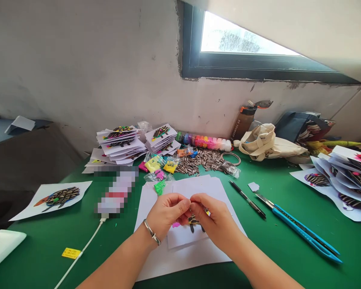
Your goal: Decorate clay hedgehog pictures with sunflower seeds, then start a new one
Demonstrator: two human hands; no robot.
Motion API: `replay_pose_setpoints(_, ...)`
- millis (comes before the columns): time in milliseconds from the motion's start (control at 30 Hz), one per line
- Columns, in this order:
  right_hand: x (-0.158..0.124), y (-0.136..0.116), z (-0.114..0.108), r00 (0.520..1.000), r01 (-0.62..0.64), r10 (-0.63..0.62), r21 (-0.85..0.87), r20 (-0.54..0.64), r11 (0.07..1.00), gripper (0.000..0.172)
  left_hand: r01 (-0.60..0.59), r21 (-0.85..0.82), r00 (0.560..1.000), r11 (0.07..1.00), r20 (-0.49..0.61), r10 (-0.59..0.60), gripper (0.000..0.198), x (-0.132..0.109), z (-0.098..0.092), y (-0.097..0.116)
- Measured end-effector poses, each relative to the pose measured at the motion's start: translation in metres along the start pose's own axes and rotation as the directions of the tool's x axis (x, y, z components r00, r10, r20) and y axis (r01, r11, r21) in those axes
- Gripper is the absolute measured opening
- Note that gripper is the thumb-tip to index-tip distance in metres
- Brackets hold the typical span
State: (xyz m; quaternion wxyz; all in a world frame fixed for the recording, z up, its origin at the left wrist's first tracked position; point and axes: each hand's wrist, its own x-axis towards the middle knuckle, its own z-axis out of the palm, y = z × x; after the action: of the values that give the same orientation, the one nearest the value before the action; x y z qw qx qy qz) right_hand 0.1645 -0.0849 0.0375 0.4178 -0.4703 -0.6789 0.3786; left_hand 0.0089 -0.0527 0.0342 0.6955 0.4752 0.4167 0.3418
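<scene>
Green felt covers the work table (289,257), which runs up to a rough grey plaster wall with a dark-framed window at the far right.

At the near middle, the left hand (168,210) and the right hand (213,218) meet just above a small white paper card (183,237). The card lies on larger white sheets (156,261). On both hands the thumb and forefinger are pinched closed with their tips touching. Whether anything sits between them cannot be told, as the fingers hide it. A silver metal bracelet (152,232) circles the left wrist. Under the right hand a part-made picture of striped seeds and coloured clay (194,220) shows on the card.

Farther back lies a loose heap of striped sunflower seeds (203,160). Small clear bags of yellow and pink clay (156,163) are just to its left, and a row of coloured clay tubs (204,141) runs along the wall. Stacks of finished seed-picture cards (123,144) stand at the far left, and one single finished card (52,198) lies nearer on the left.

To the right of the hands are a black pen (247,199) and a long blue-handled tool (303,230). More finished cards fanned out (343,176) lie at the right edge. A cream cloth bag (264,142) and a brown drinking bottle (245,120) rest against the wall. A white cable (84,249) crosses the near left, beside a yellow tag (71,253).
</scene>
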Motion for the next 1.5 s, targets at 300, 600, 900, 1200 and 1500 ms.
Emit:
replay_pose_setpoints(300, -0.0023, 0.004, 0.0001, 0.998, 0.047, -0.049, -0.054, -0.034, 0.997, 0.017, 0.059, -0.037, 0.998, 0.998, 0.025, -0.058, 0.038, 0.0009, -0.0014, -0.0003)
replay_pose_setpoints(600, -0.0009, -0.0019, -0.0042, 0.993, 0.116, -0.113, -0.118, 0.027, 0.986, 0.022, 0.084, -0.056, 0.995, 0.995, 0.06, -0.081, 0.036, 0.0, -0.0038, -0.0019)
replay_pose_setpoints(900, -0.0042, 0.0038, -0.0031, 0.985, 0.171, -0.172, -0.195, 0.015, 0.966, 0.012, 0.092, -0.085, 0.993, 0.992, 0.076, -0.086, 0.04, -0.0006, -0.0024, 0.0009)
replay_pose_setpoints(1200, -0.0025, 0.0071, -0.003, 0.98, 0.19, -0.197, -0.208, -0.01, 0.96, 0.014, 0.107, -0.081, 0.99, 0.991, 0.101, -0.098, 0.036, -0.0008, -0.0042, 0.0)
replay_pose_setpoints(1500, -0.0034, 0.0033, -0.001, 0.997, 0.074, -0.076, -0.127, -0.012, 0.989, 0.014, 0.139, -0.105, 0.989, 0.985, 0.063, -0.132, 0.029, -0.0014, -0.0033, 0.0032)
